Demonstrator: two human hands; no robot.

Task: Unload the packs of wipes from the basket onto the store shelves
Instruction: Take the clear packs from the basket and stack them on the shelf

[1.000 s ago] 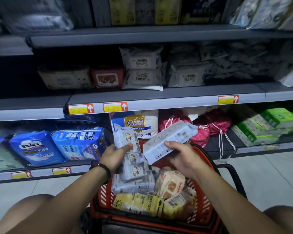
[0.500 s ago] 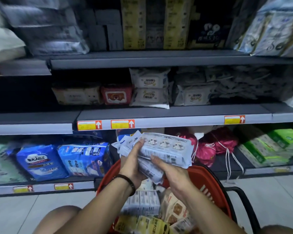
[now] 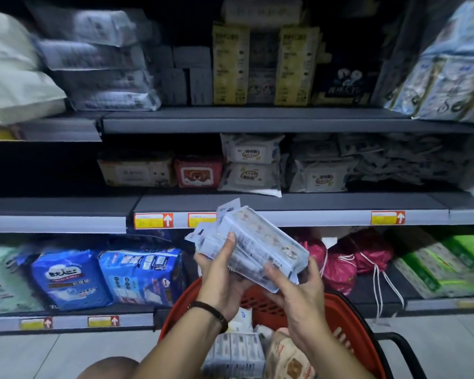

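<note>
I've got left hand [image 3: 219,272] and right hand [image 3: 298,291] gripping the wipes stack [image 3: 257,242], slanting down-right, middle shelf [image 3: 285,203] just above.

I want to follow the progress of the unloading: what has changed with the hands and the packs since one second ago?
The left hand and right hand each held packs of wipes apart over the basket. They joined them into one bundle and lifted it up to the edge of the middle shelf. Nothing was let go. The basket looks unchanged.
</note>
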